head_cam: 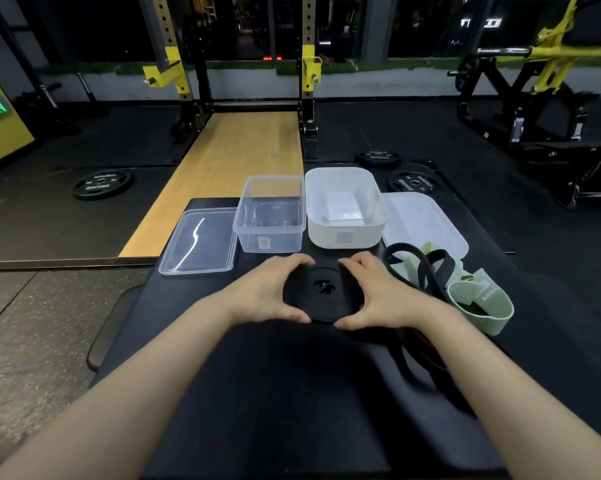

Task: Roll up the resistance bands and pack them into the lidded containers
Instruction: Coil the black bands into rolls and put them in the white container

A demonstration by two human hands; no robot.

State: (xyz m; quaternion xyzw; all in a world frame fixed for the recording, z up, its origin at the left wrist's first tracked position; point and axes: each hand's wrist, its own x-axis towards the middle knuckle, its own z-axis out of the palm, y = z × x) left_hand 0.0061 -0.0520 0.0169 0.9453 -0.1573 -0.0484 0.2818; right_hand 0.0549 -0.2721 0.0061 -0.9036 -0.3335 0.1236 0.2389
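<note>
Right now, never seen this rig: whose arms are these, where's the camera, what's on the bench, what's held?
There is no robot here. The one picture comes from a wide-angle camera on a person's head, looking down at their own bare arms. The left hand and right hand cup a rolled black band from both sides on a black padded bench. Behind it stand a clear container and a white container, both open and seemingly empty. The clear lid lies to the left, the white lid to the right. Loose black bands and green bands are heaped at right, unrolled.
</note>
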